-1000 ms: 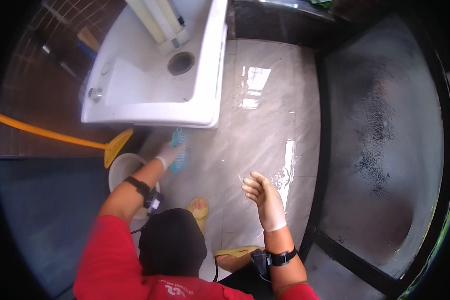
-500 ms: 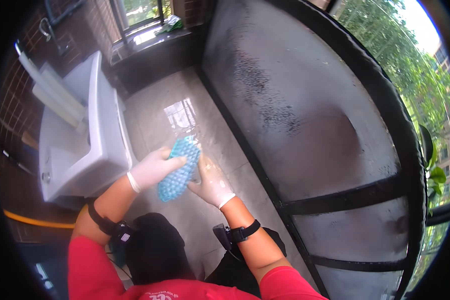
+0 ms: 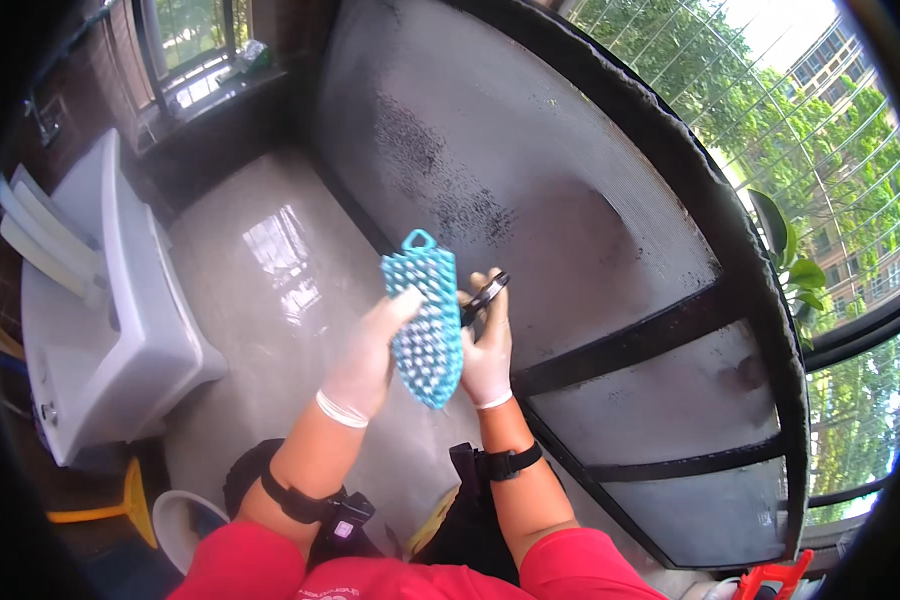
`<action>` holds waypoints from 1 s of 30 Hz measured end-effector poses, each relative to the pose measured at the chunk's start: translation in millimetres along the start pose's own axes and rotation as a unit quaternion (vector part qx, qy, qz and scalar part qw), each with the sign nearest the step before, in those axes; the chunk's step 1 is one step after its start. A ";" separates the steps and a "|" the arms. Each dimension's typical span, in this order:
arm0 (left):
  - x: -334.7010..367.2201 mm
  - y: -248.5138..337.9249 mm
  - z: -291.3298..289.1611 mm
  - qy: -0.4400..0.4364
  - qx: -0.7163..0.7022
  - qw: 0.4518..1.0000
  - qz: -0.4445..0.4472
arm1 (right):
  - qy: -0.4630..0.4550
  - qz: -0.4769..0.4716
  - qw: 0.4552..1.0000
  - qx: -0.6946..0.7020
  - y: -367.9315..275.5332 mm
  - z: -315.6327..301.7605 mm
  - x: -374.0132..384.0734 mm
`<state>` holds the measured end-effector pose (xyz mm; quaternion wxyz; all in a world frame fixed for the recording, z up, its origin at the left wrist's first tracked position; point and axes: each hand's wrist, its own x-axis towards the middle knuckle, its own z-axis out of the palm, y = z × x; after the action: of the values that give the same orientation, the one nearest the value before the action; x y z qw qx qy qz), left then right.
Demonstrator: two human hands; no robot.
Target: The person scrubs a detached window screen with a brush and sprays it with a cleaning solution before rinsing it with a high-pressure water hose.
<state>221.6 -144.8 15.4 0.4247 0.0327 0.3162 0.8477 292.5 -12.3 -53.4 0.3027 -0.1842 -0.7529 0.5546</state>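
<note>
A blue scrubbing brush point(image 3: 425, 340) with knobbly bristles and a loop at its far end stands on end in front of me. My left hand point(image 3: 375, 345), in a white glove, grips it from the left with the thumb across the bristles. My gloved right hand point(image 3: 488, 355) is close by on the brush's right, with its fingers closed round a small dark object point(image 3: 487, 297) with a light streak. What kind of thing it is I cannot make out. Whether the right hand touches the brush too is hidden behind the bristles.
A large black-framed mesh screen point(image 3: 570, 330) leans along the right, patched with dark wet marks. At the left stands a white sink point(image 3: 135, 345) holding pale strips. A white bucket point(image 3: 165, 515) and a yellow-handled tool point(image 3: 135, 495) are lower left; a red plastic thing point(image 3: 775, 578) is lower right.
The brush has risen and moved to the right, turning upright in my left hand. My right hand has shifted right, and a dark object now shows in it. The view has swung rightward.
</note>
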 end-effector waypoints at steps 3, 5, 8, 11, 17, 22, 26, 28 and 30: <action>13.9 -9.6 -41.1 0.101 -0.080 0.992 -0.008 | 0.054 0.018 0.989 0.136 -3.6 -22.1 5.4; 20.6 -9.6 -60.6 0.143 -0.102 0.984 0.017 | 0.072 0.039 0.977 0.197 -12.4 -33.6 4.9; 27.2 -4.1 -77.0 0.134 -0.124 0.982 0.058 | 0.081 0.040 0.975 0.205 -22.8 -44.6 5.0; 31.5 -2.6 -81.2 0.109 -0.139 0.982 0.064 | 0.082 0.025 0.986 0.140 -29.0 -48.8 3.4; 31.6 -3.3 -54.7 0.157 -0.141 0.977 0.038 | 0.130 -0.055 0.990 0.012 -31.3 -62.8 2.6; 37.3 -6.4 -69.4 0.132 -0.135 0.981 0.040 | 0.115 0.059 0.992 -0.004 -21.9 -51.8 -1.2; 39.1 -7.5 -77.9 0.123 -0.138 0.981 0.059 | 0.044 0.068 0.996 -0.049 -24.8 -40.1 -5.9; 39.8 -8.8 -79.9 0.115 -0.147 0.980 0.065 | 0.063 -0.027 0.997 -0.037 -27.7 -42.3 -4.1; 40.9 -9.1 -77.5 0.101 -0.144 0.981 0.083 | 0.111 -0.092 0.989 -0.017 -12.7 -48.8 3.9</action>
<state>176.8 -149.9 -60.2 0.3189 -0.0889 0.2283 0.9156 322.5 21.4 -30.6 0.4306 -0.1796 -0.7380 0.4875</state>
